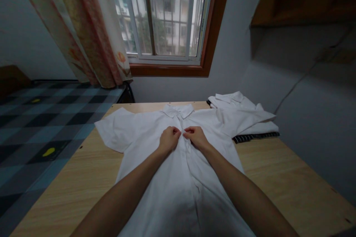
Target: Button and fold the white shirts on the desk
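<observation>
White short-sleeved shirt (180, 181) lies front up on the desk (275, 170), from bottom centre to mid-frame. Cloth appears light, soft, pliable and prone to creasing; the front placket (184, 159) offers the surest hold. At frame centre, left hand (169, 138) and right hand (196, 137) each pinch the placket, thumb to fingers, below the pointed collar (170, 111). Desk is smooth, pale-grained wood. Centre right: folded white garments (229, 99) above dark striped fabric (256, 137). Upper centre: wood-framed window (172, 18).
</observation>
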Demonstrator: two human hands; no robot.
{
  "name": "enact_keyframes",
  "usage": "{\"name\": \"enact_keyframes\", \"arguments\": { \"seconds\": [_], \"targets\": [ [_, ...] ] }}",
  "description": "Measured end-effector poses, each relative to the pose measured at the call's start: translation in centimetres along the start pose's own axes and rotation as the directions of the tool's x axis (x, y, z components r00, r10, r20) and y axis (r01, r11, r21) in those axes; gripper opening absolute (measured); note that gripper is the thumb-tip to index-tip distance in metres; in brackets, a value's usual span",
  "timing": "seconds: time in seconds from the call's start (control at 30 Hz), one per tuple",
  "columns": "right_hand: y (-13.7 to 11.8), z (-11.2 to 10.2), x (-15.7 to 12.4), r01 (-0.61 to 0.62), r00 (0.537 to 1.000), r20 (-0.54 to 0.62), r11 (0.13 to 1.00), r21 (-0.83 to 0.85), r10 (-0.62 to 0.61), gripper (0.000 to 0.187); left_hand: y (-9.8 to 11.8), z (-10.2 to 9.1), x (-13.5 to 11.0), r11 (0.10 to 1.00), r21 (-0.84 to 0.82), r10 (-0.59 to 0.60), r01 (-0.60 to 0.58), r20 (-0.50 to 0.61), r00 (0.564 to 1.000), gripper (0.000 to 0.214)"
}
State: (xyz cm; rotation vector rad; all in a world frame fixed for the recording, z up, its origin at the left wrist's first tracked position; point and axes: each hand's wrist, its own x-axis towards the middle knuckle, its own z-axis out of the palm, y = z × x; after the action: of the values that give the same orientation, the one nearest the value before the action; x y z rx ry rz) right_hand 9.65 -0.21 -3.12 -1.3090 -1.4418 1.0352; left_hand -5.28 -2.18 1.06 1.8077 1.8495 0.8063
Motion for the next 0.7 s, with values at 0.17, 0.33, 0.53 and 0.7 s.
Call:
{"name": "enact_keyframes", "arguments": {
  "seconds": [0.17, 0.33, 0.53, 0.7],
  "targets": [
    [0.0, 0.2, -0.1, 0.031, 0.999, 0.012, 0.997, 0.073, -0.032, 0.024, -0.2, 0.1, 0.5, 0.975, -0.207, -0.069, 0.083, 0.073, 0.995, 0.010],
    [-0.4, 0.2, -0.4, 0.032, 0.999, 0.028, 0.997, 0.068, -0.034, 0.022, -0.5, 0.6, 0.8, 0.935, -0.305, -0.158, 0.181, 0.096, 0.983, 0.008],
    [-0.7, 0.0, -0.6, 0.048, 0.997, 0.053, 0.997, 0.055, -0.051, 0.022, -0.6, 0.7, 0.9, 0.909, -0.353, -0.186, 0.222, 0.134, 0.973, 0.008],
    [-1.0, -0.3, -0.5, 0.098, 0.993, 0.069, 0.995, 0.016, -0.099, 0.023, -0.2, 0.4, 0.6, 0.884, -0.391, -0.201, 0.256, 0.178, 0.963, 0.012]
  ]
}}
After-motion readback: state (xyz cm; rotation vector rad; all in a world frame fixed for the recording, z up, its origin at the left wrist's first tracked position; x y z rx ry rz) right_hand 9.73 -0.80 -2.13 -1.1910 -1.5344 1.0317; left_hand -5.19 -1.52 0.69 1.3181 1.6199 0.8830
